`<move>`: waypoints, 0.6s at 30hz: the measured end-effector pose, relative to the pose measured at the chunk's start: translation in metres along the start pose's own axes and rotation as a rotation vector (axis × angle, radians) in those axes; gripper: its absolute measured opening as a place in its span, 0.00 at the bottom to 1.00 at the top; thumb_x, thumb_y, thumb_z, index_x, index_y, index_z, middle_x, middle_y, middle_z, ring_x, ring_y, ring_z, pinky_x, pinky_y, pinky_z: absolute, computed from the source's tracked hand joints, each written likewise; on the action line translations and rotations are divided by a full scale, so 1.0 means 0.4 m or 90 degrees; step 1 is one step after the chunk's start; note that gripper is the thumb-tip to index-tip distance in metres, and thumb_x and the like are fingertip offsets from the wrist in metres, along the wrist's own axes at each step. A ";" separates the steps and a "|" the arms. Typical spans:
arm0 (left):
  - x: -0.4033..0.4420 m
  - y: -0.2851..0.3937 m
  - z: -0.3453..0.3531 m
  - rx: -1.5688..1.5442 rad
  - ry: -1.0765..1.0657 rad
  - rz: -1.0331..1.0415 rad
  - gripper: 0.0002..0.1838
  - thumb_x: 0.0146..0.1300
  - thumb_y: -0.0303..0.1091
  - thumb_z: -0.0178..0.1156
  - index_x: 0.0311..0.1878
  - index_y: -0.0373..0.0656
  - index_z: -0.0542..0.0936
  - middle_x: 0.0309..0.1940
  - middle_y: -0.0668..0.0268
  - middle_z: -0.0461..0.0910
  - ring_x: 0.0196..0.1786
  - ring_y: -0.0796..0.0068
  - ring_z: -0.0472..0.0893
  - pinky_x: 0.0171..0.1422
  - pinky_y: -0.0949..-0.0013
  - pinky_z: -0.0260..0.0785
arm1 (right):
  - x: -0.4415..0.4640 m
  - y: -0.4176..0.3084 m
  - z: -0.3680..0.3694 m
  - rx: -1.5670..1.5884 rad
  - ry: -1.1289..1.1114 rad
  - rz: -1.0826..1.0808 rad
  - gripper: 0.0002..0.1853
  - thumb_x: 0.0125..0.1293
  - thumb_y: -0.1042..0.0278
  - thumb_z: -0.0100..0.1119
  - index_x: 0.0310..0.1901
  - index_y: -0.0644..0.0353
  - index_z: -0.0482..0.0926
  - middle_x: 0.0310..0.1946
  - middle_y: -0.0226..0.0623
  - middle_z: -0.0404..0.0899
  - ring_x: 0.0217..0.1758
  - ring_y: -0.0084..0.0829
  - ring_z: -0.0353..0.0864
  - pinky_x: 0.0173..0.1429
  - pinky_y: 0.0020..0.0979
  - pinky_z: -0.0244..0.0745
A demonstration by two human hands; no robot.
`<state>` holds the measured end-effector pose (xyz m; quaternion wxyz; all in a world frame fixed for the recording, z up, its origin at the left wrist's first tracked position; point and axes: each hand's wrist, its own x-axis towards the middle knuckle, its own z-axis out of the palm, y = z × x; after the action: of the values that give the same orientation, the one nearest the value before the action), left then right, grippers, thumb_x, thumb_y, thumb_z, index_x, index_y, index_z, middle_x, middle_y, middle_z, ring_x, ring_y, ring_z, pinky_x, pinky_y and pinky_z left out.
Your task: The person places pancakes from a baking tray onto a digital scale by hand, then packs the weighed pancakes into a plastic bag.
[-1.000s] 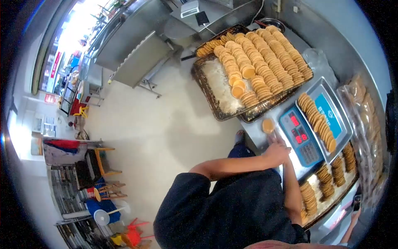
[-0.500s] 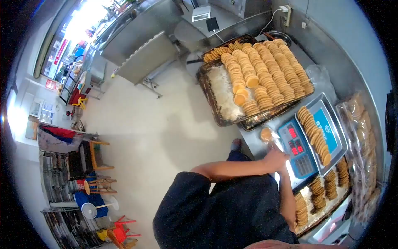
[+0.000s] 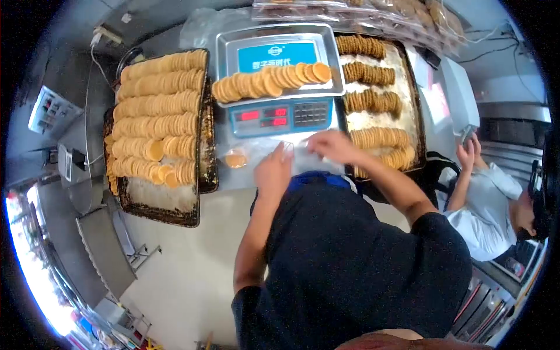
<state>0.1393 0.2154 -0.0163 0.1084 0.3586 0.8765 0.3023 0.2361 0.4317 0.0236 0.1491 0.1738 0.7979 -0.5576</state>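
Note:
My left hand (image 3: 273, 171) pinches the edge of a clear plastic bag (image 3: 256, 149) on the metal counter. A round golden biscuit (image 3: 236, 158) lies in or under the clear plastic, left of that hand. To the right, my right hand (image 3: 331, 146) has bent, closed fingers near the bag's edge; what they hold is too blurred to tell. Just beyond both hands stands a blue digital scale (image 3: 280, 116) with red digits. Its metal pan (image 3: 227, 55) bears an overlapping row of biscuits (image 3: 271, 81).
Trays with biscuit rows stand at left (image 3: 160, 207) and right (image 3: 411, 87). Packed bags (image 3: 361, 14) lie behind the scale. Another person (image 3: 487, 201) at the right holds a phone. A folded metal table (image 3: 108, 251) stands at lower left.
The view has swung round to the right, bringing the scale to the centre and another person into sight. My hands, close together before, are now apart, the right one off to the right.

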 end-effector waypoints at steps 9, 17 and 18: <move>0.064 0.035 -0.009 -0.146 -0.018 -0.023 0.19 0.78 0.46 0.57 0.62 0.47 0.84 0.29 0.53 0.85 0.33 0.52 0.86 0.39 0.55 0.76 | 0.274 0.044 -0.378 -0.502 0.367 -0.146 0.31 0.67 0.81 0.57 0.73 0.54 0.73 0.65 0.50 0.76 0.65 0.51 0.80 0.67 0.46 0.77; 0.063 0.024 -0.034 -0.179 -0.034 -0.099 0.15 0.78 0.41 0.56 0.58 0.47 0.86 0.40 0.47 0.88 0.44 0.45 0.87 0.50 0.51 0.78 | 0.354 -0.027 -0.391 -0.405 0.050 -0.137 0.46 0.61 0.85 0.62 0.81 0.45 0.62 0.70 0.47 0.72 0.70 0.52 0.76 0.74 0.45 0.74; 0.059 0.019 -0.031 -0.199 -0.025 -0.103 0.15 0.78 0.41 0.56 0.58 0.47 0.86 0.41 0.48 0.88 0.44 0.45 0.87 0.50 0.52 0.78 | 0.356 -0.039 -0.387 -0.411 0.020 -0.145 0.48 0.60 0.85 0.64 0.81 0.44 0.61 0.71 0.45 0.71 0.70 0.52 0.75 0.75 0.45 0.73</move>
<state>0.1214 0.2305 -0.0011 0.2037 0.2712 0.8427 0.4180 0.0948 0.5885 0.0270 0.1206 0.0359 0.9497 -0.2866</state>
